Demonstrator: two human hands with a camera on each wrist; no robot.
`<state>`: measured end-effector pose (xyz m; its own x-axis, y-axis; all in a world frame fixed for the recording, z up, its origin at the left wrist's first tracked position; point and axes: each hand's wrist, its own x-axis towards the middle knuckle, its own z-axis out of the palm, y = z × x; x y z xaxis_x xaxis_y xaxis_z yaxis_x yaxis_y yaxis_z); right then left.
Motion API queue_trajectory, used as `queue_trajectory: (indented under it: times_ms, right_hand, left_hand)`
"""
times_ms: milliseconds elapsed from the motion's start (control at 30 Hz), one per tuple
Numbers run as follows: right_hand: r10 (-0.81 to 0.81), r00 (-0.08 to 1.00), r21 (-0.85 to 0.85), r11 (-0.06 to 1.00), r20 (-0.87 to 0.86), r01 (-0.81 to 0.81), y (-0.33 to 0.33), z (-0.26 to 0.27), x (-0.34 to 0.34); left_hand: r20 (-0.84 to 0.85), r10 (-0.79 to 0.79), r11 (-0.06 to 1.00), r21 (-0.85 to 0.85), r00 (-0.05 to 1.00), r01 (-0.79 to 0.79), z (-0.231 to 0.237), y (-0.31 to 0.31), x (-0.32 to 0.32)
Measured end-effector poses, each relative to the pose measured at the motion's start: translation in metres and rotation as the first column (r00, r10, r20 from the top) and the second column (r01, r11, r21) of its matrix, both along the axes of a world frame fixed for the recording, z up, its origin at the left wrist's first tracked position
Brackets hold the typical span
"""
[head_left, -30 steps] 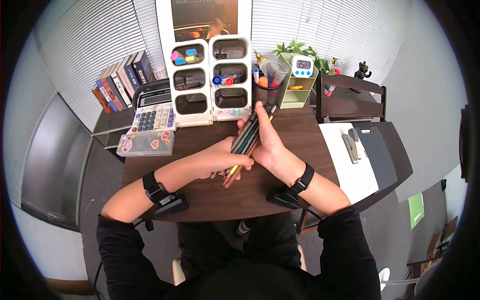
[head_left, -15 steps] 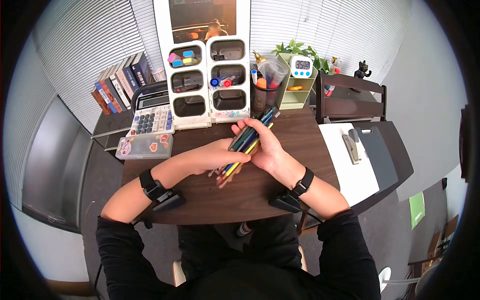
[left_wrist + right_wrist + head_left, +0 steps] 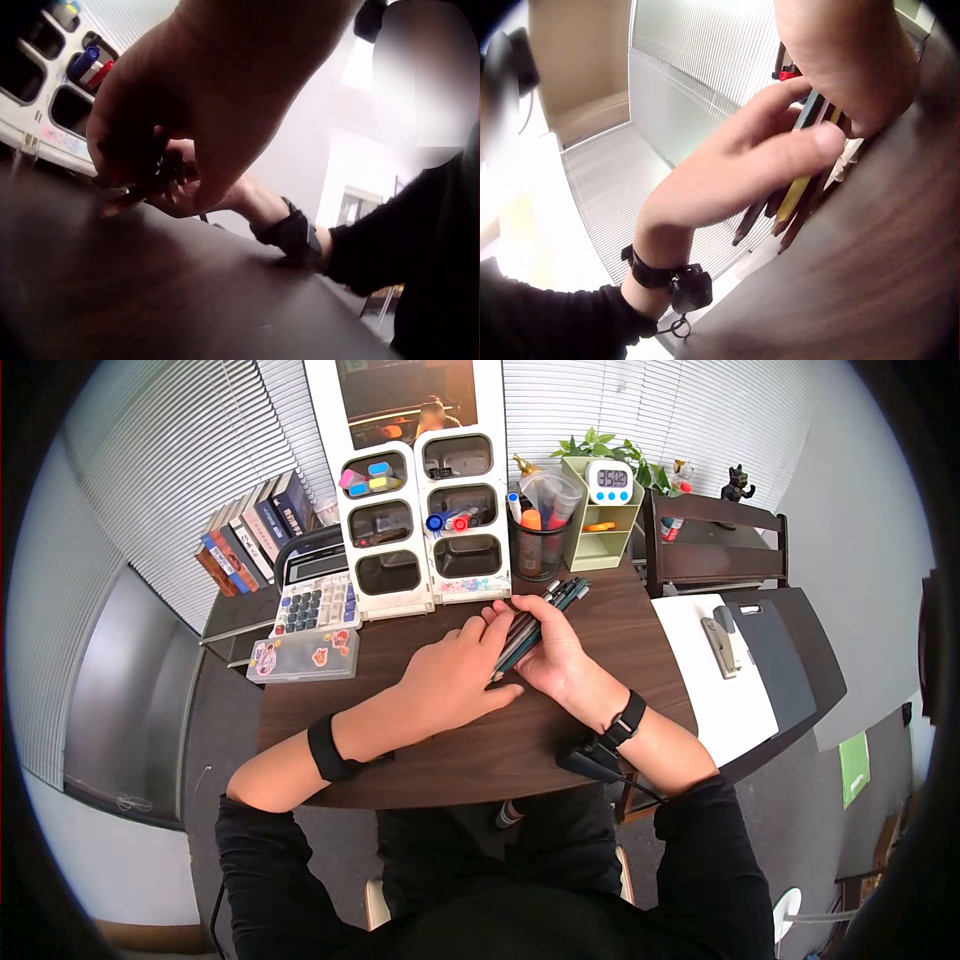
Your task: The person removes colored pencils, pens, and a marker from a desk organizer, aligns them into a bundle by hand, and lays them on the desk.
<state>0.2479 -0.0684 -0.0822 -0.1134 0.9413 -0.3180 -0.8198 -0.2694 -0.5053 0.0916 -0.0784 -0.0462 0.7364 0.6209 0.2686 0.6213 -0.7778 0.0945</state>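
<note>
Head view: Pencils, one slanting bundle, between the two hands, over the desk; organiser and pen cup beyond. Left hand: fingers bent over the near part of the bundle, thumb standing off. Right hand: partly closed, cradling the far part between thumb and fingers.

Left wrist view: Left hand in deep shadow, right hand behind it; pencils mostly hidden, finger grip not legible.

Right wrist view: Left hand loosely closed, pencils between thumb and fingers; lower ends uneven, a yellow one among them. Contact with desk: cannot tell.

Step in hand, as judged: gathering and evening the bundle. Next move seems to call for one hand keeping a firm hold while the other squares the staggered ends.
</note>
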Motion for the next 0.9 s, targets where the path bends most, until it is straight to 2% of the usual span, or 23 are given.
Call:
queue_trajectory:
  times_ms: [67,100,167,200,233,300,500,567,600,633,667,700,733,767,833,900]
  right_hand:
    - [0.030,1.000,-0.037,0.999,-0.009,-0.030,0.002,-0.003,0.004]
    - [0.022,0.999,-0.005,1.000,-0.023,-0.022,0.004,-0.007,0.005]
    - [0.010,0.999,0.038,0.999,-0.048,-0.008,0.001,0.001,0.003]
    - [0.000,0.995,0.051,0.999,-0.095,0.005,0.003,0.000,0.004]
    - [0.002,0.996,0.051,0.999,-0.093,0.002,0.002,0.003,0.003]
    - [0.020,0.997,0.068,0.998,-0.070,-0.015,-0.004,0.010,0.002]
    - [0.018,0.996,0.129,0.992,-0.084,-0.007,0.000,0.001,0.003]
    - [0.030,0.997,0.134,0.991,-0.066,-0.021,0.000,0.000,0.003]
    - [0.072,0.996,0.151,0.986,-0.053,-0.064,0.004,-0.006,0.006]
    - [0.071,0.996,0.151,0.987,-0.054,-0.063,0.004,-0.005,0.006]
    - [0.033,0.998,0.116,0.993,-0.050,-0.027,0.003,-0.003,0.005]
    - [-0.005,0.999,0.080,0.997,-0.044,0.009,0.002,0.000,0.005]
    - [-0.005,0.999,0.081,0.997,-0.044,0.009,-0.001,0.004,0.003]
    - [-0.036,0.999,0.041,0.998,-0.038,0.037,-0.003,0.009,0.002]
    - [-0.062,0.998,0.001,0.998,-0.030,0.062,-0.002,0.006,0.002]
    - [-0.076,0.997,0.084,0.993,-0.026,0.078,0.006,-0.011,0.005]
  left_hand:
    - [0.134,-0.017,0.960,-0.276,0.991,0.054,0.003,0.006,-0.005]
    - [0.131,-0.013,0.960,-0.277,0.991,0.049,-0.002,0.014,-0.008]
    - [0.413,0.038,0.805,-0.553,0.910,0.217,-0.007,0.030,-0.011]
    - [0.349,0.162,0.693,-0.706,0.923,0.146,-0.010,0.034,-0.013]
    - [0.351,0.164,0.693,-0.706,0.922,0.146,0.001,0.032,-0.012]
    - [0.251,0.325,0.345,-0.929,0.912,0.133,0.017,0.029,-0.011]
    - [0.237,0.286,0.397,-0.911,0.929,0.110,0.007,0.038,-0.010]
    - [0.344,0.278,0.486,-0.856,0.897,0.177,0.004,0.038,-0.009]
    - [0.341,0.241,0.541,-0.824,0.909,0.166,0.000,0.041,-0.010]
    - [0.340,0.240,0.541,-0.825,0.909,0.166,-0.006,0.042,-0.009]
    - [0.361,0.028,0.872,-0.465,0.932,0.154,-0.012,0.041,-0.008]
    - [0.274,-0.168,0.985,0.011,0.947,0.172,-0.017,0.038,-0.007]
    - [0.139,-0.022,0.997,-0.074,0.990,0.033,-0.008,0.024,-0.003]
    - [0.139,-0.022,0.997,-0.074,0.990,0.033,-0.006,0.020,-0.001]
    - [-0.108,-0.023,0.997,0.075,0.994,0.031,-0.003,0.017,0.000]
    - [-0.088,-0.072,0.997,0.015,0.994,0.073,0.002,0.016,-0.004]
